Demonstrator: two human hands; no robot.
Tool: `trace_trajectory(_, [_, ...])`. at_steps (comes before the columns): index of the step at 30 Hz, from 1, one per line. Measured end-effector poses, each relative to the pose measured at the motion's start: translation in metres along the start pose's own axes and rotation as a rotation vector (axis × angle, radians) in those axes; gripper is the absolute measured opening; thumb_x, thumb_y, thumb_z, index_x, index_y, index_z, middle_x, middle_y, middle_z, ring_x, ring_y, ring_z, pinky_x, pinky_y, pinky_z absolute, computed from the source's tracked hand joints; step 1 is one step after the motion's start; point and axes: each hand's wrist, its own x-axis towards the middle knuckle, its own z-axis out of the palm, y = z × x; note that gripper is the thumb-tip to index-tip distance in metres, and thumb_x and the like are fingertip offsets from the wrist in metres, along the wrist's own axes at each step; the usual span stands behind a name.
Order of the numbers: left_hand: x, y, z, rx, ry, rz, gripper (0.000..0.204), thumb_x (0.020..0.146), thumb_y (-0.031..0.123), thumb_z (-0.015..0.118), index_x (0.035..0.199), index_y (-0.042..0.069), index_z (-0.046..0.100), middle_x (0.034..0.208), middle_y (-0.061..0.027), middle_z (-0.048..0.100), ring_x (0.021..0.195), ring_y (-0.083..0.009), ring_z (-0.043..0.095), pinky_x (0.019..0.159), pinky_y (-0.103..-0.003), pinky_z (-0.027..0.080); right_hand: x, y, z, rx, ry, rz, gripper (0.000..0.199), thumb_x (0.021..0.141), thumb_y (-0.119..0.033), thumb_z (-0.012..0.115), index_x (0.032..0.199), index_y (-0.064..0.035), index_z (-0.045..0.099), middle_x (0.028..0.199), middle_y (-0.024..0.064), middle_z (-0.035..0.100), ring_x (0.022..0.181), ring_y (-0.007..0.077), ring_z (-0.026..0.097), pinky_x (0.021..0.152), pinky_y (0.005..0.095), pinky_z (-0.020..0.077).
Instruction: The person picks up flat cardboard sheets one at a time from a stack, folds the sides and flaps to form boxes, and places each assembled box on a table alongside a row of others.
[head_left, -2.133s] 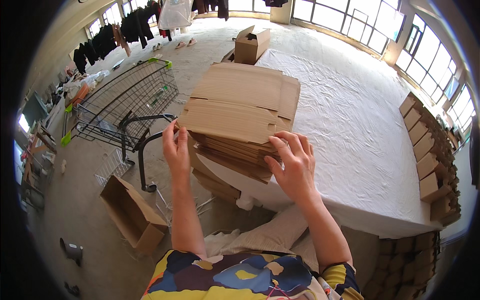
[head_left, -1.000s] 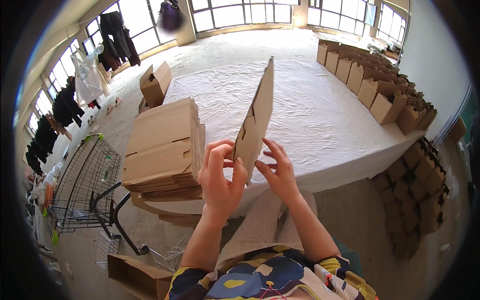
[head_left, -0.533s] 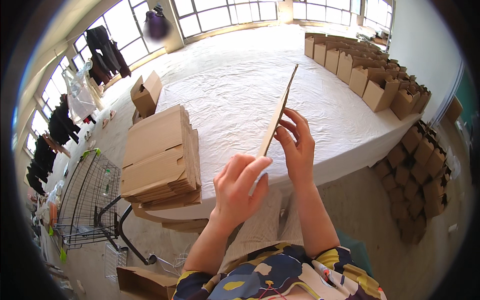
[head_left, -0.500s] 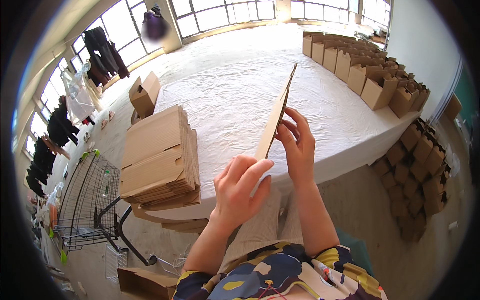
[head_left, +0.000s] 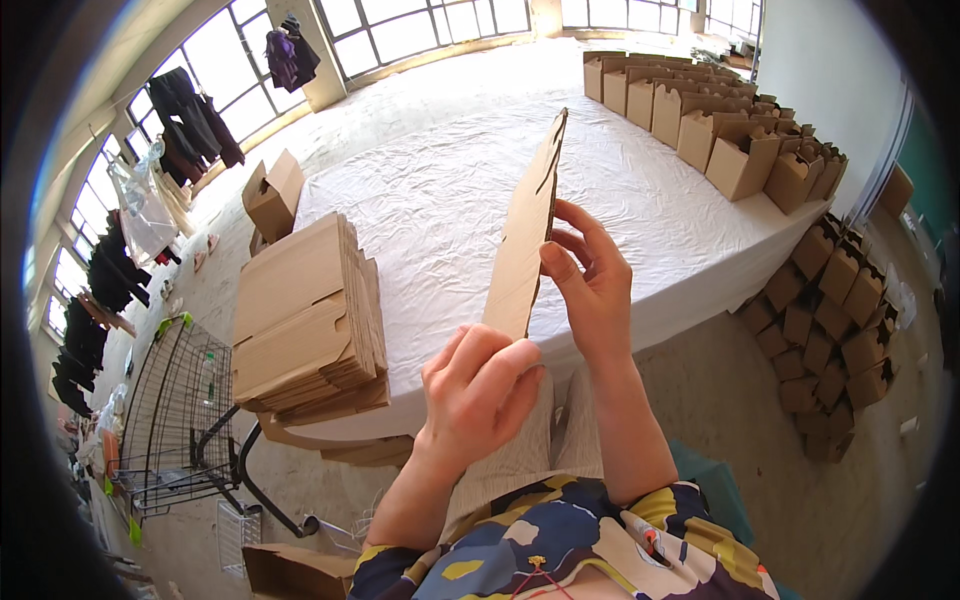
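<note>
A flattened cardboard box [head_left: 522, 240] is held up at a slant above the near edge of the white-covered table [head_left: 440, 190]. My left hand [head_left: 475, 390] is closed on its lower end, the fingers curled over the cardboard. At its right edge is my right hand [head_left: 592, 280], the thumb on the near side and the bent fingers partly behind the edge. Slots and small flaps show near the upper end of the cardboard. A stack of flattened cardboard boxes [head_left: 295, 300] lies on the table to the left of my left hand.
Folded-up cardboard boxes [head_left: 740, 165] stand in rows at the table's far right; more boxes [head_left: 820, 340] are piled on the floor below. One box [head_left: 273, 200] stands beyond the stack. A wire cart [head_left: 170, 420] is at the left, with an open carton [head_left: 295, 572] near my body.
The flattened box has turned so that more of its broad face shows, and its upper end has shifted left. Both hands stay at it. The whole view has shifted slightly.
</note>
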Motion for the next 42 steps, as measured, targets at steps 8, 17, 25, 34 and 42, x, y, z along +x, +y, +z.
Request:
trace_trajectory(8, [-0.003,-0.002,-0.003,0.004,0.031,-0.012,0.021,0.076,-0.001,0.075,0.096,0.003,0.070,0.081,-0.0101,0.063,0.068,-0.0247,0.062,0.058,-0.033,0.048,0.003,0.006,0.009,0.015,-0.013,-0.006,0.042,0.098,-0.020,0.072,0.132,0.0026,0.062,0.126,0.0105,0.061,0.112,0.0192,0.067,0.078,0.0282,0.0635])
trace_trajectory(17, [-0.006,-0.004,-0.006,-0.014,0.066,-0.055,0.028,0.073,0.000,0.078,0.099,0.004,0.069,0.081,-0.0087,0.060,0.067,-0.0265,0.060,0.060,-0.035,0.049,0.010,-0.001,0.020,-0.054,-0.052,-0.046,0.034,0.099,-0.012,0.068,0.128,0.0060,0.063,0.122,0.0131,0.063,0.107,0.0210,0.069,0.076,0.0296,0.0648])
trace_trajectory(25, [-0.003,-0.005,-0.012,-0.020,-0.018,-0.031,0.023,0.079,0.005,0.076,0.101,0.001,0.071,0.089,-0.0127,0.064,0.070,-0.0246,0.064,0.061,-0.032,0.051,0.019,-0.023,0.034,-0.437,-0.034,-0.265,0.035,0.087,0.002,0.062,0.122,0.0074,0.066,0.109,0.0206,0.069,0.091,0.0249,0.074,0.068,0.0319,0.0626])
trace_trajectory(34, [0.060,-0.039,-0.040,0.021,-0.023,-0.057,0.031,0.091,-0.011,0.056,0.118,0.002,0.063,0.125,-0.0132,0.065,0.092,-0.0265,0.070,0.076,-0.033,0.056,0.031,-0.025,0.050,-0.401,-0.095,-0.259,0.022,0.085,0.004,0.062,0.106,0.0060,0.068,0.096,0.0187,0.070,0.084,0.0280,0.073,0.066,0.0347,0.0603])
trace_trajectory(42, [0.078,-0.090,-0.043,0.112,-0.126,0.021,0.029,0.086,-0.005,0.065,0.112,0.008,0.063,0.121,-0.0080,0.065,0.097,-0.0352,0.068,0.076,-0.044,0.056,0.051,-0.020,0.058,-0.475,-0.177,-0.254,0.017,0.083,0.002,0.063,0.098,0.0050,0.070,0.091,0.0191,0.071,0.083,0.0321,0.072,0.076,0.0400,0.0576])
